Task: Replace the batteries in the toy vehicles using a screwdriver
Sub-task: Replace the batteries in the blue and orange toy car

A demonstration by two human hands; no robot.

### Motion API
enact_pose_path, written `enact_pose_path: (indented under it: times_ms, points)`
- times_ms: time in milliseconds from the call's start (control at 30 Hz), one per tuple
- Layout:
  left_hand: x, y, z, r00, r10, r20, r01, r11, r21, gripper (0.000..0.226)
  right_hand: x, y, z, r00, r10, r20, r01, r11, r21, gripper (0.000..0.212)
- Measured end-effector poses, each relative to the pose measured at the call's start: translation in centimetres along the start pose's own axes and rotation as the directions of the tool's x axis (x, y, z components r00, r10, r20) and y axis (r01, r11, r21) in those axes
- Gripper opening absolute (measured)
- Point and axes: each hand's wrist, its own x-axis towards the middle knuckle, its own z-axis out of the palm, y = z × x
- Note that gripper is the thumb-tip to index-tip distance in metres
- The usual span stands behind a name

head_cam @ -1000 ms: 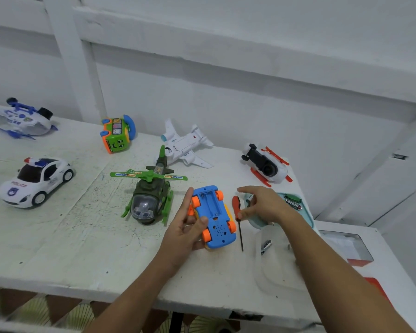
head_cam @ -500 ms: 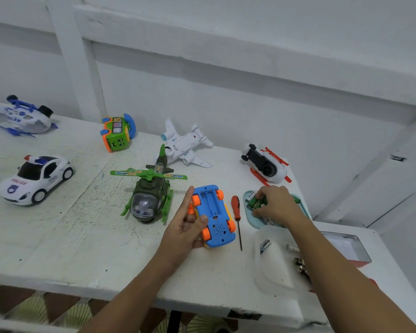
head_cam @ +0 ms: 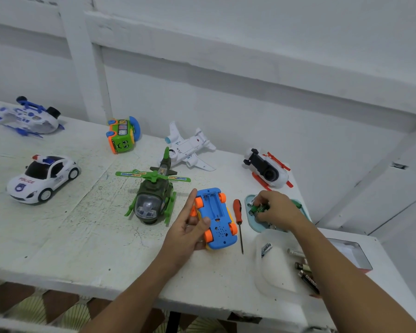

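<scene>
Right hand [head_cam: 276, 210] has left its spot beside the red-handled screwdriver [head_cam: 237, 212] and now sits in the pale blue shallow tray [head_cam: 247, 200] toward the table's right edge, fingers curled round a small bunch of green cylindrical batteries [head_cam: 258, 209]. Blue plastic toy car [head_cam: 215, 217], orange wheels, lies belly-up near the front edge, right of middle; battery bay uncovered, looks empty. Left hand [head_cam: 187, 231] steadies it: thumb pressed on the underside, index finger straight along the flank. Judgement: old cells out, fresh ones being fetched; loading comes next, then cover and screw. Screwdriver lies just beside the car, untouched. Clear plastic tub [head_cam: 271, 275] at the front right corner holds loose dark batteries [head_cam: 302, 267]. Green toy helicopter [head_cam: 151, 200] stands just left of the car, white police car [head_cam: 43, 179] near the left edge, white toy plane [head_cam: 190, 150] by the back edge. White scuffed table [head_cam: 82, 236]; white-painted wall behind.
</scene>
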Motion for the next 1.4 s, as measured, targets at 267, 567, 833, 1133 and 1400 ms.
enact_pose_path:
  times_ms: [267,567,833,1133,1400]
  points:
    - [0.2,-0.5,0.0,0.999,0.023,-0.022,-0.024,1.000,-0.007,0.071,-3.6,-3.8,-2.2,0.994,-0.017,-0.108,0.084,0.749,0.657,0.010]
    - [0.3,-1.0,0.1,0.996,0.082,-0.036,-0.081,0.996,0.037,0.072,-5.6,-9.3,1.0,0.973,-0.040,-0.229,0.164,0.818,0.551,0.008]
    - [0.4,-1.2,0.0,0.996,0.087,-0.030,-0.086,0.996,0.035,0.068,-6.5,-9.9,1.8,0.950,-0.090,-0.298,0.183,0.936,0.301,0.027]
    - [0.5,-1.3,-0.3,0.994,0.105,0.005,-0.105,0.994,0.035,0.064,-7.2,-11.1,3.6,0.925,-0.172,-0.340,0.255,0.942,0.219,0.021]
    - [0.4,-1.2,-0.4,0.994,0.106,0.009,-0.106,0.993,0.046,0.067,-7.2,-10.0,3.5,0.929,-0.227,-0.294,0.306,0.916,0.259,0.026]
